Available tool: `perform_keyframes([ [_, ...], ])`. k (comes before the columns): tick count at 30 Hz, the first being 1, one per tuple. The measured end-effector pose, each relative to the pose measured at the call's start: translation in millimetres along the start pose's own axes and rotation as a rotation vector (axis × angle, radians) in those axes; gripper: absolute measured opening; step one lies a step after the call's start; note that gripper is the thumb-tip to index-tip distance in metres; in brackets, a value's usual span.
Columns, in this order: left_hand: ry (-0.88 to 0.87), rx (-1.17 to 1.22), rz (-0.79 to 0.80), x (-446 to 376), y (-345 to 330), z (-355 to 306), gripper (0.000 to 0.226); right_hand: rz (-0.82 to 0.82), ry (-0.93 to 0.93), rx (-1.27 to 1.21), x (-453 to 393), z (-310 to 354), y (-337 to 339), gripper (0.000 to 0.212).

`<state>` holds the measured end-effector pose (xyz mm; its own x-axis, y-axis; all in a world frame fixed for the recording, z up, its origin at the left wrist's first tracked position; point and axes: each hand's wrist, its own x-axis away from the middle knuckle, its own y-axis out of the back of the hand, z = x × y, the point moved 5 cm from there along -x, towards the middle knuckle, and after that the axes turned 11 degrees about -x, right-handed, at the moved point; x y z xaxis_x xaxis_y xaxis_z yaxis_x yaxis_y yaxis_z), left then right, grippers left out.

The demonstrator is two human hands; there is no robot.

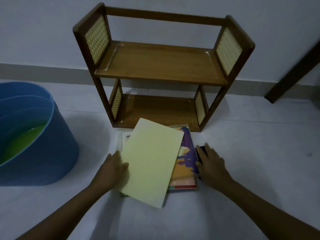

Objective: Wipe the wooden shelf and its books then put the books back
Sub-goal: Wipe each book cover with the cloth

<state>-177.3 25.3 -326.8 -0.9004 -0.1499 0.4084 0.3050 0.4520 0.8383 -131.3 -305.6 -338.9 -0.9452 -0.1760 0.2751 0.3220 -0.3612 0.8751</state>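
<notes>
A two-tier wooden shelf point(161, 66) with pale woven side panels stands against the wall, both boards bare. On the floor in front lies a pile of books: a pale yellow book point(152, 163) on top, tilted, over a purple and orange book point(186, 160) and a white one point(125, 138). My left hand point(113, 168) grips the yellow book's left edge, thumb on its cover. My right hand point(210, 161) rests flat at the pile's right side, over a dark object point(200, 150) that I cannot identify.
A blue bucket point(57, 139) with something green inside stands on the floor at the left. A dark wooden leg point(292, 73) slants down at the far right. The floor is pale and a skirting runs along the wall.
</notes>
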Motion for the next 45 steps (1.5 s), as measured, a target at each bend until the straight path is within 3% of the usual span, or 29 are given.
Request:
perform_keyframes([
  [5, 0.058, -0.067, 0.132, -4.5, 15.6, 4.3, 0.068, 0.073, 0.566, 0.123, 43.8, 80.0, -23.8, 0.083],
  [7, 0.074, -0.093, 0.156, -7.3, 24.0, 2.6, 0.068, 0.075, 0.674, 0.255, 44.2, 89.9, -45.6, 0.087],
  [10, 0.065, -0.143, 0.202, -9.8, 39.0, -8.1, 0.065, 0.038, 0.729, 0.291, 34.7, 96.8, -48.1, 0.071],
  [13, 0.054, -0.109, 0.227, -10.6, 64.6, -11.3, 0.055, -0.07, 0.85, 0.079, 36.9, 97.8, -34.8, 0.05],
  [16, 0.048, 0.225, 0.368, -0.9, 90.9, -12.0, 0.034, -0.209, 0.829, -0.294, 40.0, 104.7, 14.0, 0.039],
  [18, 0.03, 0.491, 0.363, 5.0, 103.4, -8.2, 0.026, -0.292, 0.773, -0.498, 37.2, 117.8, 59.6, 0.037],
  [21, -0.189, 0.531, 0.097, 8.4, 118.5, -9.4, 0.038, -0.304, 0.622, -0.769, 33.7, 138.8, 131.3, 0.05],
  [23, -0.387, 0.485, -0.051, 23.0, 125.0, -31.1, 0.057, -0.254, 0.557, -0.898, 31.5, 145.5, 165.4, 0.042],
  [25, -0.511, 0.505, -0.155, 36.6, 126.5, -59.1, 0.057, -0.222, 0.512, -1.002, 27.8, 146.2, 184.4, 0.037],
  [29, -0.399, 0.617, -0.352, 29.3, 108.5, -69.0, 0.026, -0.159, 0.415, -1.091, 17.4, 138.2, 173.4, 0.029],
  [33, -0.325, 0.604, -0.272, 19.6, 81.1, -53.8, 0.044, -0.127, 0.304, -1.103, 9.0, 119.8, 117.7, 0.023],
  [35, -0.312, 0.584, -0.285, 19.1, 77.8, -53.8, 0.037, -0.127, 0.225, -1.062, 6.0, 108.8, 85.3, 0.023],
  [37, -0.315, 0.532, -0.315, 23.3, 80.1, -64.3, 0.02, -0.21, 0.171, -1.044, 7.8, 99.3, 71.5, 0.024],
  [40, -0.336, 0.496, -0.3, 36.8, 82.7, -90.4, 0.023, -0.358, 0.15, -1.129, 28.2, 83.3, 86.0, 0.025],
  [45, -0.394, 0.507, -0.066, 43.1, 34.9, -166.3, 0.026, -0.583, 0.053, -1.061, 76.5, 10.8, 121.2, 0.038],
])
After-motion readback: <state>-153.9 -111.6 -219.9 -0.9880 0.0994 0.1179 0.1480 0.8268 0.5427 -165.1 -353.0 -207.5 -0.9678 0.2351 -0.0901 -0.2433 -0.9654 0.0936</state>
